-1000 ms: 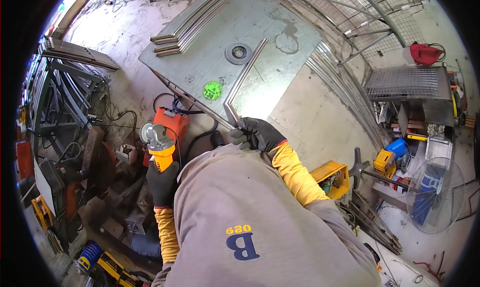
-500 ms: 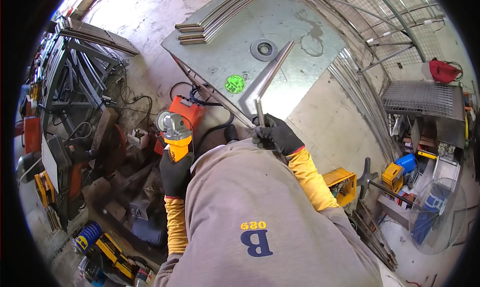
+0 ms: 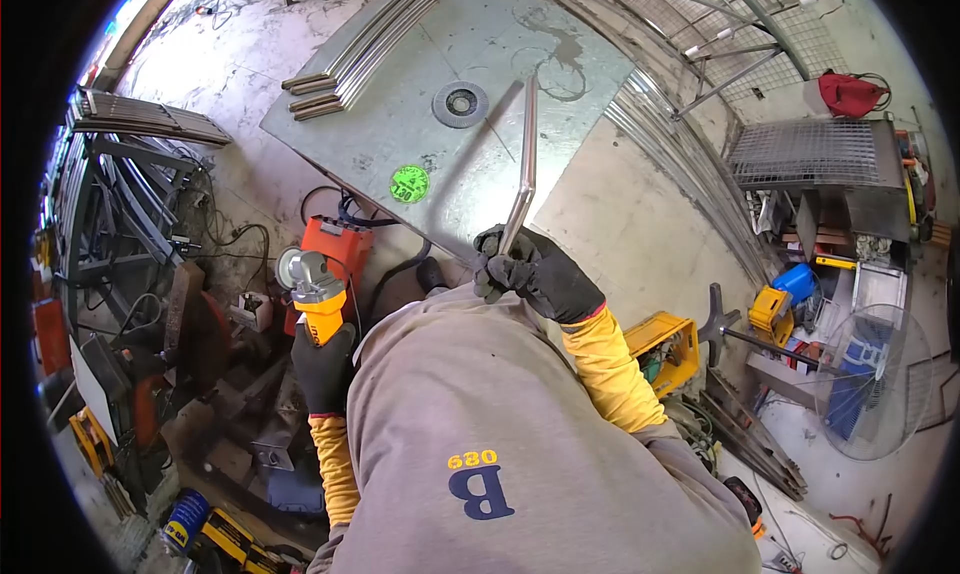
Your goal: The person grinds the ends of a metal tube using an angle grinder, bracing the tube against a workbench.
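Observation:
My left hand (image 3: 322, 366), in a dark glove, is wrapped round the yellow body of an angle grinder (image 3: 323, 312), whose head and disc point away from me. My gloved right hand (image 3: 540, 276) grips the near end of a bent metal tube (image 3: 528, 159) in front of my body. The tube's far part extends over the metal-topped table (image 3: 385, 139) and casts a shadow on it. A grey flap disc (image 3: 460, 105) and a round green disc (image 3: 410, 184) lie left of the tube. Several similar bent tubes (image 3: 365, 49) are lined up at the table's far left.
An orange-red machine (image 3: 338, 242) with dark cables stands beside the table, beyond the grinder. Metal frames and bars (image 3: 125, 189) crowd the left. To the right are a yellow crate (image 3: 665, 352), a caged fan (image 3: 875, 382) and a wire-mesh rack (image 3: 805, 154). Long metal bars (image 3: 690, 179) lie past the table's right edge.
The tube in my right hand has swung to a straighter, raised angle, and that hand has lifted slightly. The grinder stays in my left hand. The whole view has shifted, moving the surroundings leftward.

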The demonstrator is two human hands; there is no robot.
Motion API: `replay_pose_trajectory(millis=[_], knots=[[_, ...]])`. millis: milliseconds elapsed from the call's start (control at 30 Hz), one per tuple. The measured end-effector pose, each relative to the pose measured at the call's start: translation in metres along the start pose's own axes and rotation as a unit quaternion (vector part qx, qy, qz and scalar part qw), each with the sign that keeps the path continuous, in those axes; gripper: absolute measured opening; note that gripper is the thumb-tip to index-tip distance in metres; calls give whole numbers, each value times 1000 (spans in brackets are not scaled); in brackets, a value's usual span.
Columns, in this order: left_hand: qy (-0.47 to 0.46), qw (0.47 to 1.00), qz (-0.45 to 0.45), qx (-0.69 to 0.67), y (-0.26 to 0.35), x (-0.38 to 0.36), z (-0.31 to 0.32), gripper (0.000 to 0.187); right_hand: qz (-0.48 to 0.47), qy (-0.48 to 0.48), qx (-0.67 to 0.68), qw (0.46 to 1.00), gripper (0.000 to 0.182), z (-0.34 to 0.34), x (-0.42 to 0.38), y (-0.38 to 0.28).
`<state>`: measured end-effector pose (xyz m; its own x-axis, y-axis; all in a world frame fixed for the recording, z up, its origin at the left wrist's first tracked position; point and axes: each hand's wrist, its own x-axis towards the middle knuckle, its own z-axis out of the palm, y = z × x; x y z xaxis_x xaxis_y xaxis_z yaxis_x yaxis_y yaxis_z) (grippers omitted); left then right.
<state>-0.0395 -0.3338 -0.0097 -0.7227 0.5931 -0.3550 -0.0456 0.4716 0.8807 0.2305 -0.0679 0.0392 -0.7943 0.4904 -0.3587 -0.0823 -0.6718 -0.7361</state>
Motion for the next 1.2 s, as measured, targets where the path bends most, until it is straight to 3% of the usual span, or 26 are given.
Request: replay_pose_trajectory(millis=[233,433,633,767,1000,1200], knots=[[-22,999,18,16,16,7,10,30,61,108,-123,985,43,-15,33,35],[-28,999,35,26,17,8,11,35,68,78,-86,991,40,-17,59,50],[-14,1000,18,6,17,2,8,34,31,2,95,995,30,-29,56,56],[-8,1000,21,5,8,2,5,36,25,-17,154,988,32,-29,54,60],[1,999,15,29,6,1,4,36,40,-23,164,985,34,-30,59,67],[-8,999,3,30,6,2,5,36,49,24,83,995,36,-28,60,69]])
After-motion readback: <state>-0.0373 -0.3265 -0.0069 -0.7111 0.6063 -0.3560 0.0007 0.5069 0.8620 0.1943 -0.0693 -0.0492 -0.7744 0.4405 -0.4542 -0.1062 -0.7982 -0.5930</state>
